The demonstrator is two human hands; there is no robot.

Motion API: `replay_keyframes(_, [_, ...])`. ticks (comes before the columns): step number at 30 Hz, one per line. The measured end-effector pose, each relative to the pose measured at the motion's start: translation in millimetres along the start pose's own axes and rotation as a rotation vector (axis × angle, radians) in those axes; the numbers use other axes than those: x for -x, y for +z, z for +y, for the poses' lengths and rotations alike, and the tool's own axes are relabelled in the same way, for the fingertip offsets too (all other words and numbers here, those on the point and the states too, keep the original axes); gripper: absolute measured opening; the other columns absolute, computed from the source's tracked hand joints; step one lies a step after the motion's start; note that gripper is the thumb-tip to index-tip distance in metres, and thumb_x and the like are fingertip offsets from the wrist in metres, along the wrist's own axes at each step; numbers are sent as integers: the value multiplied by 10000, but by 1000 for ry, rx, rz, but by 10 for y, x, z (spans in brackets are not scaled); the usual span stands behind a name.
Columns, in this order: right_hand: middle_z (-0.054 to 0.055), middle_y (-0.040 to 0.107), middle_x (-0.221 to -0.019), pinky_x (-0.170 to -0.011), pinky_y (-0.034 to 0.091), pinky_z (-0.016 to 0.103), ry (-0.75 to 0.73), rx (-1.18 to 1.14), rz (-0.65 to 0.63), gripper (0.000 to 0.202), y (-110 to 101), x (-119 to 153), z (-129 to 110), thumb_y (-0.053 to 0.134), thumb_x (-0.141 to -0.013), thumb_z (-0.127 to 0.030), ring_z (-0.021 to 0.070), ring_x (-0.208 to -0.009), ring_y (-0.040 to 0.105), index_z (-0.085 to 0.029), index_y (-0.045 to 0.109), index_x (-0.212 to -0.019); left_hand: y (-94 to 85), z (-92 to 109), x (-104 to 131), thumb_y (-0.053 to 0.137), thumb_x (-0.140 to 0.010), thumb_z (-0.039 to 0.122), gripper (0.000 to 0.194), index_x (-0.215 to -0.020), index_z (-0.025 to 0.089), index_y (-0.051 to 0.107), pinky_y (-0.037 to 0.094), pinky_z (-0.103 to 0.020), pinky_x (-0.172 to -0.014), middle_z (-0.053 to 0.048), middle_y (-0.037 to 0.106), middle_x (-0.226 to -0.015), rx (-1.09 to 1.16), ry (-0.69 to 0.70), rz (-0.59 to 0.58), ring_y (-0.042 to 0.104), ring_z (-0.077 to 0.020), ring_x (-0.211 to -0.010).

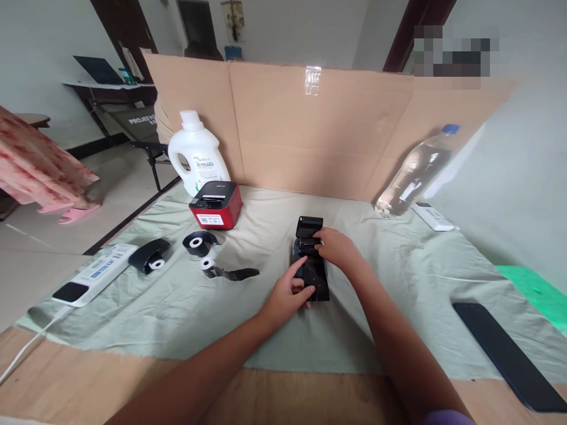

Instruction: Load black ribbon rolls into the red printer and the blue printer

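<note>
Beyond the far edge of the cloth-covered table, a brown cardboard panel is standing upright, and a pale back wall with a hanging picture is rising behind it. A plain white side wall is running past the right edge. Past the far-left corner, a dark-framed chair and a desk are standing near a dark door. Pale floor is stretching beyond the left edge, catching soft light.
</note>
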State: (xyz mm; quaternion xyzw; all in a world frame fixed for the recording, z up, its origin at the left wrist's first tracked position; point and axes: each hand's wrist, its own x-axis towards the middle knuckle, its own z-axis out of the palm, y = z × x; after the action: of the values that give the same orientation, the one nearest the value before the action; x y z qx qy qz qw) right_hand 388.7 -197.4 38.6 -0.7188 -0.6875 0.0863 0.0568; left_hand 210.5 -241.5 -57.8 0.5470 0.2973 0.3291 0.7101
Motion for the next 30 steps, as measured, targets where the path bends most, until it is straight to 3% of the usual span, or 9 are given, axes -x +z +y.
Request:
replay_keyframes(7, [102, 602, -1267, -851, 476, 321, 33, -50, -18, 323, 82, -11, -14, 589, -838, -123, 258, -1061, 634, -182, 714, -1130, 19, 72, 15, 693, -825, 373, 814, -1531, 217, 319, 449, -210, -562, 51, 564, -658, -65, -24, 5, 580, -95, -535])
replay_keyframes(12, [80, 608, -1209, -814, 464, 317, 43, -71, 6, 283, 83, -14, -30, 630, -841, -155, 245, -1018, 631, -215, 707, -1107, 30, 78, 17, 688, -813, 374, 746, -1486, 191, 424, 430, -210, -540, 82, 440, -597, -101, -42, -3, 557, -95, -509])
replay_keyframes(14, [79, 619, -1173, -798, 460, 319, 59, -75, 33, 235, 78, -19, -39, 626, -855, -183, 242, -990, 631, -218, 704, -1073, 30, 85, 19, 673, -819, 370, 723, -1480, 194, 438, 433, -216, -548, 70, 481, -612, -118, -40, -1, 559, -97, -516])
replay_keyframes(17, [101, 639, -1072, -789, 462, 342, 133, -74, 174, 167, 73, -28, -55, 564, -913, -264, 259, -951, 625, -199, 685, -1008, 29, 103, 29, 626, -843, 368, 521, -1327, 174, 618, 448, -226, -580, 8, 618, -704, -201, -31, -17, 573, -96, -542])
replay_keyframes(20, [157, 621, -1139, -841, 462, 384, 179, -97, 399, 270, 93, -59, -37, 530, -933, -287, 308, -1048, 587, -151, 614, -1151, 31, 114, 43, 593, -848, 351, 351, -1082, 144, 754, 448, -221, -579, -32, 682, -769, -281, -27, -32, 571, -91, -546])
replay_keyframes(22, [176, 592, -1245, -884, 455, 394, 125, -172, 480, 398, 120, -99, 12, 502, -944, -251, 306, -1099, 564, -125, 507, -1322, 32, 114, 49, 589, -838, 331, 329, -1042, 144, 766, 438, -211, -556, -26, 680, -744, -288, -27, -29, 561, -88, -532])
replay_keyframes(24, [149, 594, -1268, -897, 452, 384, 23, -271, 471, 424, 139, -143, 83, 462, -955, -208, 270, -1041, 589, -145, 471, -1374, 33, 111, 53, 586, -826, 304, 311, -1017, 145, 772, 432, -201, -537, -15, 666, -700, -286, -29, -26, 553, -86, -523])
replay_keyframes(27, [97, 625, -1128, -849, 461, 348, -119, -365, 408, 284, 112, -182, 185, 458, -943, -169, 212, -882, 610, -180, 627, -1171, 34, 118, 61, 574, -798, 240, 290, -975, 151, 785, 430, -189, -521, -15, 684, -691, -302, -26, -35, 558, -84, -521])
replay_keyframes(30, [61, 601, -999, -790, 459, 317, -208, -388, 332, 196, 14, -155, 238, 512, -899, -137, 173, -790, 588, -187, 679, -989, 38, 133, 73, 552, -772, 191, 301, -946, 160, 796, 450, -184, -529, -23, 718, -714, -310, -48, -61, 608, -94, -547])
